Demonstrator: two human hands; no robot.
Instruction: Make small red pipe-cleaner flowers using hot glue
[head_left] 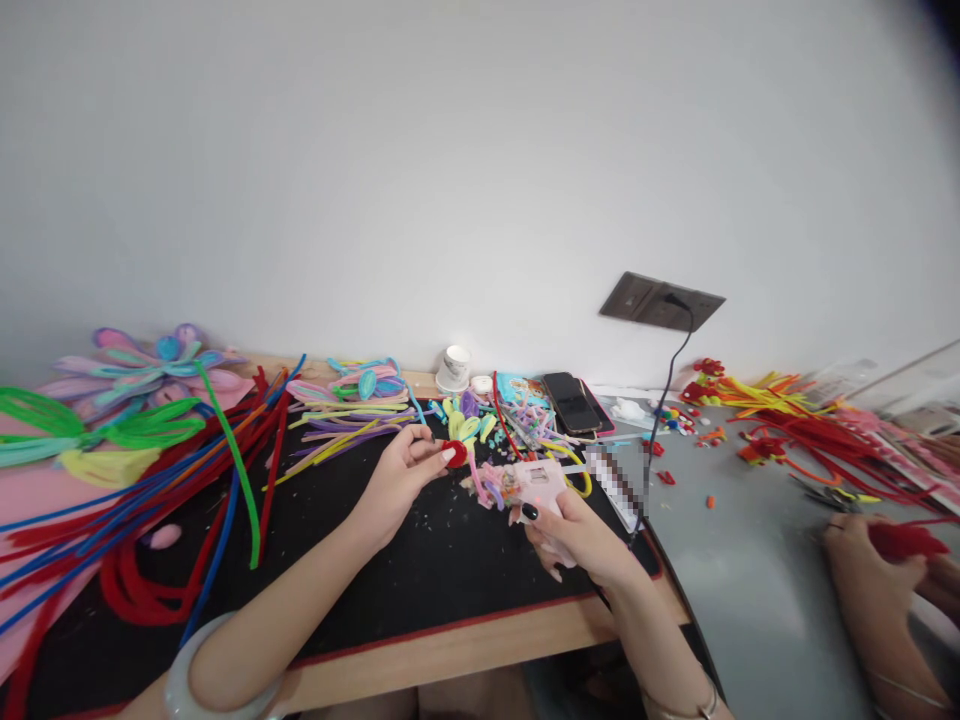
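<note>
Between the thumb and fingers of my left hand (pixel 409 470) is a small red fuzzy piece (pixel 454 454), held above the black mat (pixel 420 560). My right hand (pixel 562 525) grips a pale pink glue gun (pixel 546 487) whose front end points left toward the red piece. Pink and purple fuzzy bits (pixel 487 485) lie around the gun's front, so its tip is hard to make out. A yellow fuzzy shape (pixel 465 424) is just behind the red piece.
Red and blue fuzzy stems (pixel 142 515) spread at the left. A paper cup (pixel 454 369) and a phone (pixel 570 402) stand and lie by the wall. A black cord (pixel 664 400) hangs at the right, near another person's hands (pixel 874 570).
</note>
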